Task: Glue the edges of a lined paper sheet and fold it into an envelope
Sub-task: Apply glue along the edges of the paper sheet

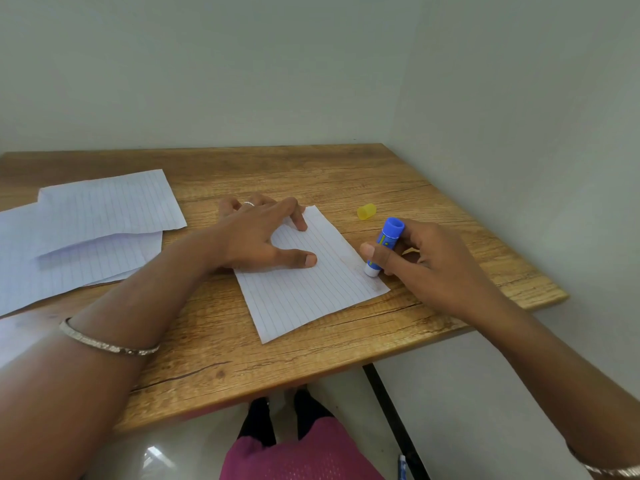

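A small lined paper sheet (304, 289) lies slanted on the wooden table (242, 358). My left hand (256, 233) presses on its upper left part, with fingers and thumb spread flat. My right hand (426, 261) grips a blue glue stick (386, 244), held tilted with its white tip down on the sheet's right edge. The glue stick's yellow cap (366, 212) lies on the table beyond the sheet's far right corner.
Two larger lined sheets (86, 230) overlap at the left of the table. Walls close in behind and to the right. The table's right edge runs just past my right hand. Below the front edge I see legs and pink clothing.
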A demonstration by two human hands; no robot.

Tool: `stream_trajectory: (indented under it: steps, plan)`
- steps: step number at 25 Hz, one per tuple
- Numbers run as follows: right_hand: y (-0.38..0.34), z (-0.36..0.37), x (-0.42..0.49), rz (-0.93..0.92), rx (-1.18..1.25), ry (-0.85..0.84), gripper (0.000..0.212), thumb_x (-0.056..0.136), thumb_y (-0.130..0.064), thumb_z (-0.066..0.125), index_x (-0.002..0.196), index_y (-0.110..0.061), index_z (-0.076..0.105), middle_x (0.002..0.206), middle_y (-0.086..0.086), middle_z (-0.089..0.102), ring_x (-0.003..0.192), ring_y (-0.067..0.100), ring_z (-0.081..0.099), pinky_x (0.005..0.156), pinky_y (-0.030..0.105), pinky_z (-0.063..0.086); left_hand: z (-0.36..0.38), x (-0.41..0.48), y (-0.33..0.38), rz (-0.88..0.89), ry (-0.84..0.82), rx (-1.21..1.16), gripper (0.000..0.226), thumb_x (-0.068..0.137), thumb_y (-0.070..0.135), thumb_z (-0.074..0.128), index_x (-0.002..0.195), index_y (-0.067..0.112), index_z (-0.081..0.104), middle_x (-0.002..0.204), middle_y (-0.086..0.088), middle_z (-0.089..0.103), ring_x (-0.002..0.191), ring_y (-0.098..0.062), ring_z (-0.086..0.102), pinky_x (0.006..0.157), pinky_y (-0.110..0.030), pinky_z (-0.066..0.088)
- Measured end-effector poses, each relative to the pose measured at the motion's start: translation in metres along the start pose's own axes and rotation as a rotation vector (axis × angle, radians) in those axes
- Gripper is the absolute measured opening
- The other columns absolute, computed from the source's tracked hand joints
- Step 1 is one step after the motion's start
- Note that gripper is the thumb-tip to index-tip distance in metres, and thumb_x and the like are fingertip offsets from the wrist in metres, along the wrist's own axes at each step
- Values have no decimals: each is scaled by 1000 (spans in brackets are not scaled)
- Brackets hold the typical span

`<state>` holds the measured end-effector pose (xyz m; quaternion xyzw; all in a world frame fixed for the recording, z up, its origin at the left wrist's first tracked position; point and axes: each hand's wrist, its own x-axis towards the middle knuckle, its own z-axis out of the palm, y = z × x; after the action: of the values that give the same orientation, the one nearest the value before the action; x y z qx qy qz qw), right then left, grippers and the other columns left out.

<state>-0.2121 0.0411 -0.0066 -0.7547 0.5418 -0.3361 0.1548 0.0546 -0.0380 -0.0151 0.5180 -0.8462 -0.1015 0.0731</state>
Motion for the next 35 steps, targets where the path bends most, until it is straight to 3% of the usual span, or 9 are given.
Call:
stream_trajectory:
  steps: [6,10,17,19,21,24,28,31,35]
  plan:
    - [-1,-16,-19,-13,-18,-73,33,92,-52,66,75,-24,70,72,-7,73,65,8,64,60,17,45,0,-1,-1,5,5,-5,84,54,95,32,120,44,43,156,14,39,147,-20,27,117,-55,7]
    - [-9,-9,12,26,68,-54,41,89,-60,64,82,-20,71,78,1,78,73,19,74,75,45,60,-1,-1,0,3,-1,5,81,55,95,31,118,45,42,155,14,41,146,-20,28,117,-57,8]
    - [-16,46,106,24,61,-16,40,97,-40,67,93,0,67,90,20,74,88,33,73,85,50,57,0,-2,-1,25,29,50,82,60,94,30,122,43,43,152,15,43,143,-18,30,114,-57,10]
    - [-14,49,114,4,24,-37,38,97,-39,67,85,-3,65,82,15,72,80,28,71,77,45,55,0,-1,-2,24,25,50,80,60,94,30,121,43,42,151,17,43,143,-17,30,113,-57,9]
    - [-11,48,114,-28,-28,-44,39,97,-40,67,73,-11,58,65,1,60,62,14,57,61,30,42,0,-1,-2,23,21,52,80,60,94,31,121,43,42,150,17,43,142,-17,31,113,-57,9]
    - [-8,45,105,-56,-57,-38,38,97,-42,66,72,-15,56,59,-10,47,55,6,43,55,18,29,0,-2,-2,23,22,49,79,60,93,31,120,43,42,150,17,44,143,-17,31,114,-58,10]
    - [-8,35,88,-72,-94,-46,41,96,-45,66,70,-15,55,59,-9,46,55,8,44,55,20,30,-2,-3,0,13,1,52,82,58,94,29,120,43,42,152,16,42,144,-17,31,115,-59,10]
    - [-5,27,72,-64,-89,-58,42,96,-45,67,79,-7,65,65,1,61,65,22,60,59,25,37,-3,-2,0,6,-15,55,84,57,95,28,122,43,41,154,15,40,145,-18,31,116,-59,10]
    - [-7,16,46,-59,-59,-56,33,94,-46,68,82,-15,67,79,8,74,75,24,67,66,33,49,-2,-2,-1,9,-8,56,82,57,95,29,121,45,40,153,15,40,144,-19,32,117,-58,10]
